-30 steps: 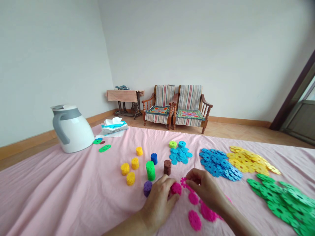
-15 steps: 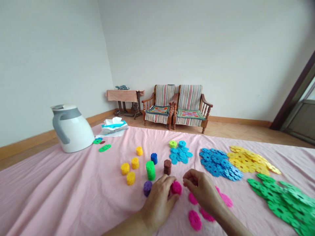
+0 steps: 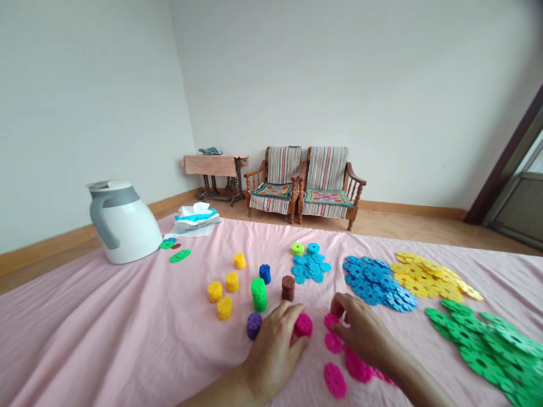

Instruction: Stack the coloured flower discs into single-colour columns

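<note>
My left hand curls round a short stack of magenta snowflake discs standing on the pink cloth. My right hand reaches down to the loose magenta discs lying flat beside the stack; its fingertips pinch at one magenta disc. A purple stack stands just left of my left hand. Behind stand a green stack, a brown stack, a blue stack and several yellow stacks.
Flat heaps of discs lie to the right: light blue, blue, yellow and green. A white kettle and a tissue pack sit at the far left. Two wooden armchairs stand by the back wall.
My right hand carried a magenta disc to the stack, then drew back and dropped to the loose magenta discs on the cloth. My left hand stayed on the stack.
</note>
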Demonstrator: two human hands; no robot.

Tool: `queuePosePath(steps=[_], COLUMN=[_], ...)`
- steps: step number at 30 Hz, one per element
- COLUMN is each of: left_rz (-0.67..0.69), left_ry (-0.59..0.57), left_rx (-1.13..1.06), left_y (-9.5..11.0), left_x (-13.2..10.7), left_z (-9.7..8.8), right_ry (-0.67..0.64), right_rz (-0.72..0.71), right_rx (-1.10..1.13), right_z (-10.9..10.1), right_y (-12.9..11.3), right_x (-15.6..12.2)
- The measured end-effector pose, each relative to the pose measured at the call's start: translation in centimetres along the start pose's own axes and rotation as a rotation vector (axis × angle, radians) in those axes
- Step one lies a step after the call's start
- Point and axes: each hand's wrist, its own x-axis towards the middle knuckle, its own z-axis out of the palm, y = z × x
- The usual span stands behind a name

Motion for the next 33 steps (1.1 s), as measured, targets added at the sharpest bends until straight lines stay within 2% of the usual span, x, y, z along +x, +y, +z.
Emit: queuePosePath(steps=[3, 7, 10, 13, 19, 25, 28, 33], left_rz=[0.000, 0.020, 0.031, 0.026, 0.033, 0.074, 0.033, 0.008], left_ry=[0.003, 0.023, 0.027, 0.027, 0.031, 0.024, -0.034, -0.096], left_rx=[-0.004, -0.024, -0.041, -0.041, -0.026, 0.100, 0.169, 0.163], left_y=[-0.1, -0.3, -0.4, -0.6, -0.8, 0.0, 0.6, 1.1], left_x=[-0.1, -0.1, 0.0, 0.0, -0.1, -0.8, -1.2, -1.3], left_z=[0.1, 0.1, 0.1, 0.2, 0.5, -0.7, -1.3, -1.6], right_ry=[0.005, 0.007, -0.015, -0.022, 0.015, 0.012, -0.014, 0.030], right_rz=[0.034, 0.071, 0.091, 0.117, 0.110, 0.072, 0.027, -0.011], right_rx=[0.093, 0.353, 0.498, 0.542, 0.408, 0.312, 0.212, 0.133], right_z=[-0.4, -0.5, 0.2, 1.0, 1.2, 0.8, 1.1, 1.6], right_y=[-0.5, -1.8, -2.9, -3.8, -4.4, -3.5, -3.5, -4.1], right_x=[0.3, 0.6, 0.4, 0.0, -0.2, -0.7, -1.2, -1.7])
